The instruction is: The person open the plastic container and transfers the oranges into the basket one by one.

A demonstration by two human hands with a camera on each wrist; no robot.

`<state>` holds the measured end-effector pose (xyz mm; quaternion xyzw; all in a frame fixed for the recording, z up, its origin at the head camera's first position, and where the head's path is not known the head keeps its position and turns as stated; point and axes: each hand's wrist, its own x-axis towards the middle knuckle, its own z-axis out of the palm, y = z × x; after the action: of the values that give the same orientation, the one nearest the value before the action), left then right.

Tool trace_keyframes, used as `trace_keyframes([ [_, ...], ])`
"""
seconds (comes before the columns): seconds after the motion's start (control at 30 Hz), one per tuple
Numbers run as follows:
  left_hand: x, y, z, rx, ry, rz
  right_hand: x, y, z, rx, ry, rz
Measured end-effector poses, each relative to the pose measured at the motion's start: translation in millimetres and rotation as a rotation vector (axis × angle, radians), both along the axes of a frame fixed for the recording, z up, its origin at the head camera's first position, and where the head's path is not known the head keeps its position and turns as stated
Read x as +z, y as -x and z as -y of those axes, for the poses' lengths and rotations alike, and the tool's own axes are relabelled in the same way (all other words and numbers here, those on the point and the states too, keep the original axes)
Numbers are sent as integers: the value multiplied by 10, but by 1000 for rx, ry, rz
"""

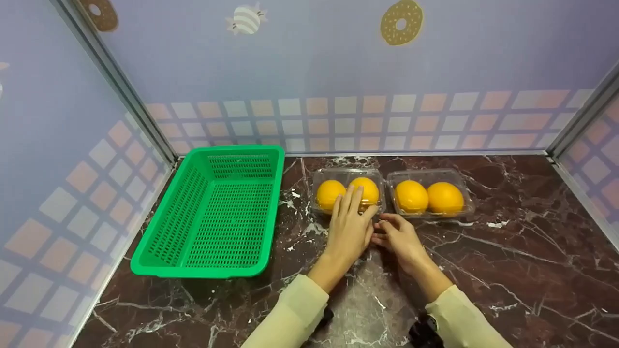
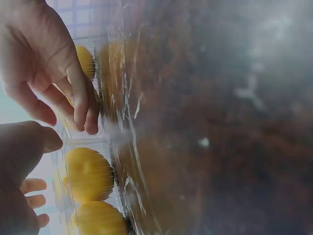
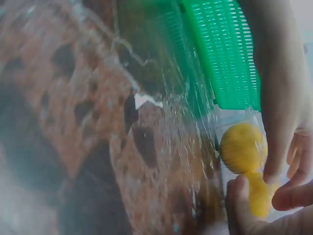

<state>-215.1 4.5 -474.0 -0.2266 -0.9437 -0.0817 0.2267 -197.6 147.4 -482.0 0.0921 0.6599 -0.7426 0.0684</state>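
Observation:
Two clear plastic boxes stand side by side, each with two oranges inside. Over the left box (image 1: 321,174) lies my left hand (image 1: 349,229), its fingers spread and fairly straight across the lid, overlapping the right-hand orange (image 1: 366,188) in the head view. My right hand (image 1: 401,241) is at that box's front right corner, fingertips right at the edge; in the left wrist view its thumb and fingers stand apart. The right box (image 1: 430,175), with its own oranges (image 1: 411,195), is just beyond the right hand, untouched.
A green plastic basket (image 1: 208,271) with perforated sides sits on the left, nothing in it. The dark red marbled tabletop (image 1: 508,270) meets a patterned back wall (image 1: 314,63), with side walls left and right.

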Motion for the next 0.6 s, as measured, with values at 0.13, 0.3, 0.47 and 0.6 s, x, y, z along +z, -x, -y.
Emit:
trace_keyframes([
  [0.13,-10,22,2,17,-17,-11,-68,36,62,-26,89,3],
  [0.3,-30,38,-43,50,-21,-59,-86,48,83,-81,175,41],
  [0.47,-63,11,-152,47,-3,-48,-93,21,43,-163,192,90],
  [0.6,-62,15,-175,48,-2,-46,-93,39,83,-218,196,98],
])
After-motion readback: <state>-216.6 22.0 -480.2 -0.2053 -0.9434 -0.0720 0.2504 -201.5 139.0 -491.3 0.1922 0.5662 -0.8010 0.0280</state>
